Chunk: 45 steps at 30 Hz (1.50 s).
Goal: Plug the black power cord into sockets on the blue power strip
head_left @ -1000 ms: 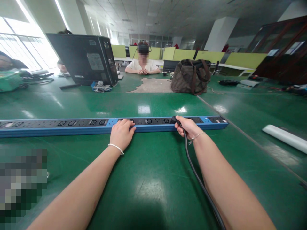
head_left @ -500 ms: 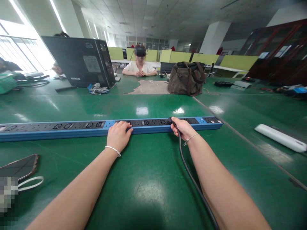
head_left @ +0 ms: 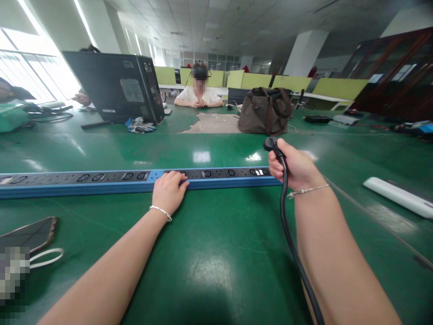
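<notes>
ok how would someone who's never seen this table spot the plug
On the green table, find the long blue power strip running across it. Near the strip's visible right end, the right hand holds the black plug raised clear of it. Unlike the sockets set into the strip, the plug is a rounded head on a thick black cord.

From here I see the long blue power strip (head_left: 216, 182), sockets upward, spanning nine to three o'clock. The black plug (head_left: 269, 144) is apart from it at two, cord (head_left: 282, 205) trailing toward five.
</notes>
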Available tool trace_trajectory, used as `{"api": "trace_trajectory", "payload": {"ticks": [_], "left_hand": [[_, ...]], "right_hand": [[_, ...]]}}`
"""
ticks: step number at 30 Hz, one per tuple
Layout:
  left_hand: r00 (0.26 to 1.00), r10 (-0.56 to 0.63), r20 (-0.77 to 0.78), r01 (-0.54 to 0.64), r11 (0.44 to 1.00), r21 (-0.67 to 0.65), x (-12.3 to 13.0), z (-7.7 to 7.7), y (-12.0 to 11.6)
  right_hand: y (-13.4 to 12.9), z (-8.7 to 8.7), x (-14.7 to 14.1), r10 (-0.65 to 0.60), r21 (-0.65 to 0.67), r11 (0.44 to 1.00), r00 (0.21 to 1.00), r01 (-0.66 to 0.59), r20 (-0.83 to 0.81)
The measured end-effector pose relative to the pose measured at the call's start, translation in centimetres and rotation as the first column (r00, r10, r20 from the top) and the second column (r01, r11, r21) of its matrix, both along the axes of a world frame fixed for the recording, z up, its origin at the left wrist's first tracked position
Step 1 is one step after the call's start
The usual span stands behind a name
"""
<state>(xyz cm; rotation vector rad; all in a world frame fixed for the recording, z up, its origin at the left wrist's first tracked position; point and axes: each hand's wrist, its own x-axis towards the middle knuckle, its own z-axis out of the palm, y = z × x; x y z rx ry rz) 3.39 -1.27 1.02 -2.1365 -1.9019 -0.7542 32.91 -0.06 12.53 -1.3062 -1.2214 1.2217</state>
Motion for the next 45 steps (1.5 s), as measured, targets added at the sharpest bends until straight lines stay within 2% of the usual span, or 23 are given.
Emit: {"api": "trace_trajectory", "payload": {"ticks": [4,6,7,8,10,11,12,13,14,16,18,19,24,27,29,34,40,45], "left_hand": [[1.0,-0.005,0.016,0.005,1.0,-0.006,0.0,0.0,0.0],[1.0,-0.006,0.018,0.006,1.0,-0.007,0.0,0.0,0.0],[1.0,-0.007,0.018,0.007,1.0,-0.008,0.0,0.0,0.0],[1.0,-0.007,0.018,0.008,1.0,-0.009,0.0,0.0,0.0],[1.0,-0.009,0.019,0.01,1.0,-0.01,0.0,0.0,0.0],[1.0,-0.011,0.018,0.011,1.0,-0.011,0.0,0.0,0.0],[1.0,-0.013,0.018,0.013,1.0,-0.012,0.0,0.0,0.0],[1.0,-0.014,0.018,0.015,1.0,-0.013,0.0,0.0,0.1],[1.0,-0.015,0.018,0.015,1.0,-0.011,0.0,-0.1,0.1],[1.0,-0.016,0.019,0.016,1.0,-0.007,-0.1,-0.1,0.1],[1.0,-0.016,0.022,0.016,1.0,-0.002,-0.1,-0.1,0.1],[1.0,-0.018,0.021,0.018,1.0,-0.002,-0.1,-0.1,0.1],[1.0,-0.018,0.02,0.018,1.0,0.005,0.0,-0.1,0.1],[1.0,-0.013,0.012,0.013,1.0,0.007,-0.1,-0.2,0.1],[1.0,-0.009,0.007,0.009,1.0,0.008,-0.1,-0.2,0.1],[1.0,-0.018,0.011,0.018,1.0,0.017,-0.1,-0.2,0.1],[1.0,-0.015,0.02,0.015,1.0,0.016,0.0,-0.1,0.0],[1.0,-0.021,0.017,0.02,1.0,0.017,-0.1,-0.2,0.1]], "right_hand": [[0.6,-0.8,1.3,0.055,-0.108,0.993,0.998,-0.051,0.033],[0.9,-0.9,2.0,0.017,-0.131,0.991,0.978,0.01,0.207],[1.0,-1.0,2.4,-0.033,-0.117,0.99,0.933,0.08,0.357],[1.2,-1.1,2.7,-0.096,-0.08,0.983,0.84,0.163,0.534],[1.4,-1.4,3.2,-0.203,0.056,0.958,0.526,0.281,0.826],[1.4,-1.6,3.4,-0.231,0.123,0.947,0.364,0.297,0.902],[1.3,-1.7,3.6,-0.245,0.173,0.942,0.237,0.288,0.94],[1.3,-1.8,3.9,-0.25,0.203,0.941,0.152,0.27,0.956],[1.2,-1.9,4.2,-0.253,0.221,0.943,0.1,0.25,0.962],[0.9,-1.8,5.0,-0.233,0.216,0.948,0.046,0.232,0.971],[0.6,-1.5,6.0,-0.215,0.198,0.949,0.042,0.245,0.976],[0.5,-1.3,6.6,-0.22,0.196,0.945,0.066,0.262,0.973],[0.6,-1.3,9.0,-0.351,0.254,0.911,0.285,0.324,0.892],[1.4,-2.5,9.2,-0.288,0.198,0.94,0.339,0.277,0.896],[2.1,-3.7,8.9,-0.238,0.168,0.957,0.314,0.235,0.919],[3.4,-5.9,7.9,-0.258,0.217,0.957,0.221,0.192,0.94],[3.7,-5.8,7.7,-0.197,0.176,0.975,0.165,0.138,0.966],[3.8,-5.6,7.5,-0.198,0.176,0.974,0.158,0.142,0.968]]}}
